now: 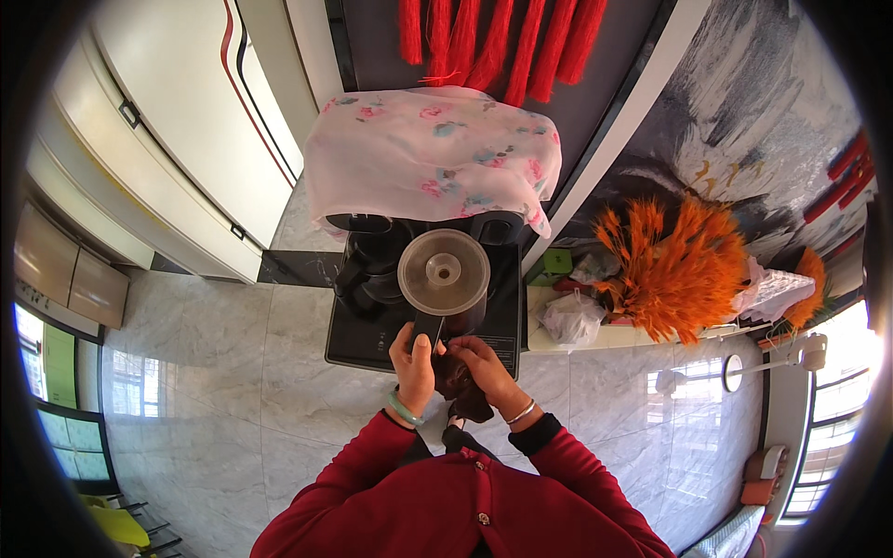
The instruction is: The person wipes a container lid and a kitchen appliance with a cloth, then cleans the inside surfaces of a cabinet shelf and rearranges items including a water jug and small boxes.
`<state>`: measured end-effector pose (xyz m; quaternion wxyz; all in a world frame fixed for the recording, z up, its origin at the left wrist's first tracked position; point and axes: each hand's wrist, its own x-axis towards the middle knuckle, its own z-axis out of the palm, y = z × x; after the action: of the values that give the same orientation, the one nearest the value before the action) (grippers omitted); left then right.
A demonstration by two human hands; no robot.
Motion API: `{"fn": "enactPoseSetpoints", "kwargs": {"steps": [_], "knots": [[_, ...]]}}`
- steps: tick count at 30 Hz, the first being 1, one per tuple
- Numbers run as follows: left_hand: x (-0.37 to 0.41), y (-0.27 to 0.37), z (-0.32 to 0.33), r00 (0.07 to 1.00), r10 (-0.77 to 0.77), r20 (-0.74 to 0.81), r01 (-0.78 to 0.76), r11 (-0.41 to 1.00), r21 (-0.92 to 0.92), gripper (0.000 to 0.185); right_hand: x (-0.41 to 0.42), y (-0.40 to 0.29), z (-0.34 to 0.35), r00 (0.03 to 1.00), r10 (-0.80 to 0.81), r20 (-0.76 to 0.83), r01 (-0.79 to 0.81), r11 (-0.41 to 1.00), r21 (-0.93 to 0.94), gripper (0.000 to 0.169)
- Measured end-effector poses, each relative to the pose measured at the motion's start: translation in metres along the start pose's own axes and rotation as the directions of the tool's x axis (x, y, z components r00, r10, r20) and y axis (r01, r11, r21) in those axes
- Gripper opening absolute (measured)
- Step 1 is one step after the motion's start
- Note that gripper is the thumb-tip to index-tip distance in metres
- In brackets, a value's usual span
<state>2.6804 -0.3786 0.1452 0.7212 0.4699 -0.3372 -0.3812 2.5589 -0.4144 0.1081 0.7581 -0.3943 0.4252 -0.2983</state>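
Observation:
My left hand (414,370) is closed around the black handle (427,328) of a pot with a round translucent lid (444,272). The pot is over the front of a black glass-topped appliance (366,338). My right hand (485,370) is just to the right of the handle, with thumb and fingers pinched on a dark brown cloth (464,390) that hangs below. A black kettle (370,268) stands left of the pot. Behind them, a pink floral cloth (432,153) covers the upper part of the appliance.
Red tassels (488,42) hang at the top. On a low ledge at right are orange dried plumes (677,265), a clear plastic bag (572,317) and a green box (551,265). White cabinet doors (188,104) stand at left. Grey tiled floor (209,376) surrounds the appliance.

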Motion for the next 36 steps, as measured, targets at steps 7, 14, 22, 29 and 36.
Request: {"fn": "enactPoseSetpoints", "kwargs": {"steps": [7, 14, 22, 29, 36], "knots": [[0.011, -0.011, 0.028, 0.997, -0.04, -0.07, 0.037, 0.998, -0.048, 0.031, 0.006, 0.005, -0.017, 0.997, 0.007, -0.076, 0.004, 0.99, 0.144, 0.021], [0.021, -0.022, 0.059, 0.995, -0.088, -0.037, 0.086, 0.995, -0.054, 0.025, 0.008, -0.009, -0.034, 0.983, -0.049, -0.177, 0.081, 0.981, 0.176, 0.021], [0.023, -0.038, 0.082, 0.996, -0.093, -0.008, 0.093, 0.995, -0.034, 0.019, 0.018, -0.009, -0.059, 0.977, -0.066, -0.202, 0.103, 0.979, 0.176, 0.022], [0.017, -0.037, 0.091, 0.991, -0.132, -0.014, 0.132, 0.991, 0.025, 0.02, 0.007, -0.013, -0.073, 0.979, -0.031, -0.201, 0.077, 0.971, 0.225, 0.022], [0.0, -0.047, 0.061, 0.991, -0.046, 0.122, 0.019, 0.976, 0.219, 0.027, -0.021, -0.019, -0.108, 0.977, 0.002, -0.214, 0.123, 0.811, 0.572, 0.03]]}}
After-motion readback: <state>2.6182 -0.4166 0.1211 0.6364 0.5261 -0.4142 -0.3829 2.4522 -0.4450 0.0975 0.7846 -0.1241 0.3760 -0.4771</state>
